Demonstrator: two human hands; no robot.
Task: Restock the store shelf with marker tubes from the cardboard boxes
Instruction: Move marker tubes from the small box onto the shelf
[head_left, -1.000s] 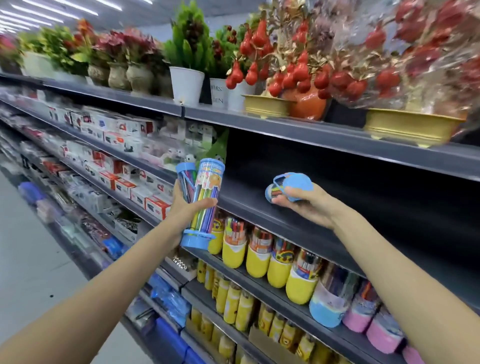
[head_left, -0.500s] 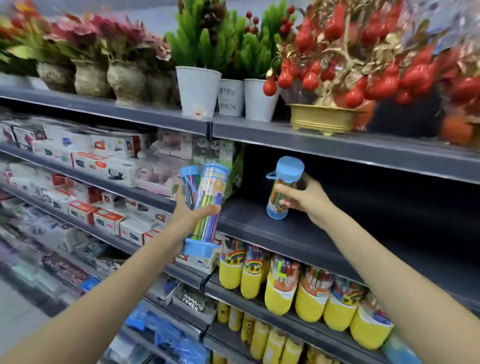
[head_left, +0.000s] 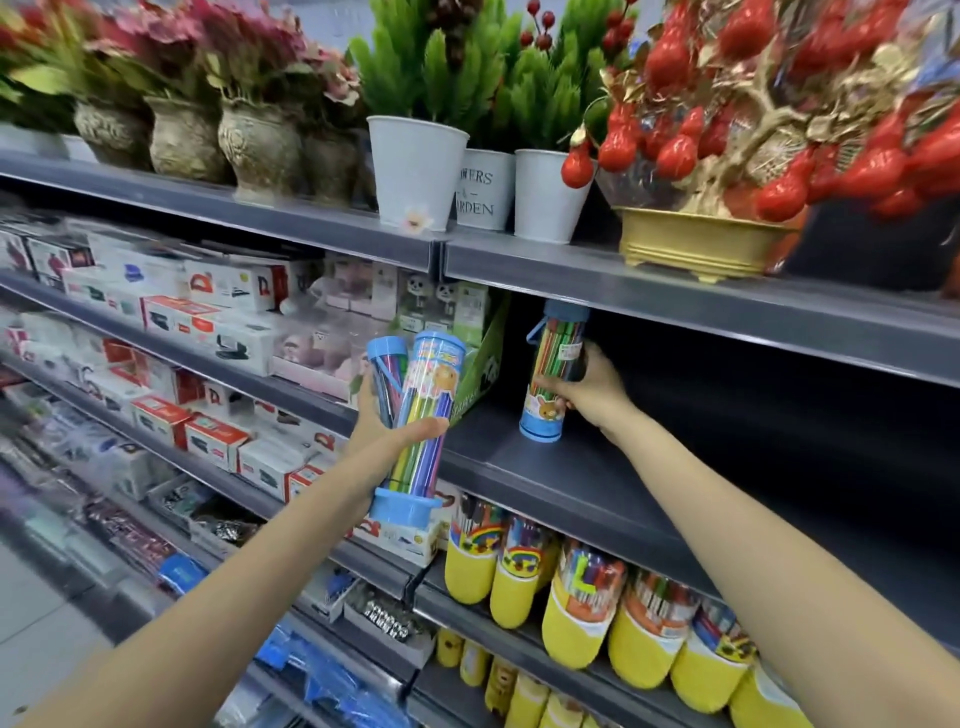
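My left hand (head_left: 387, 439) grips two clear marker tubes with blue caps (head_left: 421, 415), held upright in front of the shelving. My right hand (head_left: 589, 387) holds a third blue-capped marker tube (head_left: 548, 384) standing upright on the dark grey shelf (head_left: 571, 483), at the left end of a bare stretch. Its blue base touches the shelf board. No cardboard box is in view.
A green display carton (head_left: 480, 364) stands just left of the placed tube. Yellow-based marker tubes (head_left: 576, 603) fill the shelf below. Flower pots (head_left: 415, 171) and a gold planter (head_left: 696, 244) line the shelf above. Stapler boxes (head_left: 208, 431) fill the left bays.
My right hand turned its tube upright and moved it deeper and down onto the shelf board. My left hand kept its two tubes almost still. The view shifted left and closer.
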